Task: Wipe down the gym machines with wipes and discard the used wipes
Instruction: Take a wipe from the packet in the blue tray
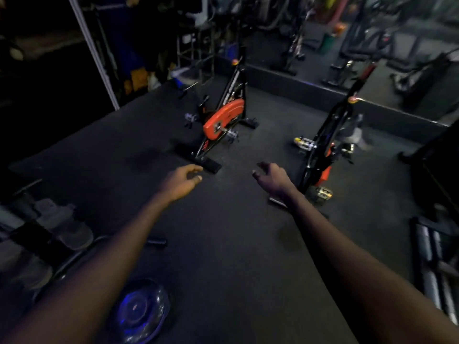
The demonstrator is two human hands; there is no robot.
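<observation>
Both my arms reach forward over a dark rubber floor in a dim gym. My left hand [182, 181] hangs in the air with loosely curled fingers and holds nothing. My right hand [272, 178] is likewise relaxed and holds nothing. An exercise bike with an orange flywheel cover [223, 121] stands ahead, beyond my left hand. A second black and orange bike [323, 155] stands just right of my right hand. No wipe is in view.
A weight plate [140, 310] lies on the floor near my left forearm. A bench or machine with grey pads [49, 229] is at the left. Bars of a rack [432, 264] are at the right. A mirror wall [347, 70] with a low ledge runs behind the bikes.
</observation>
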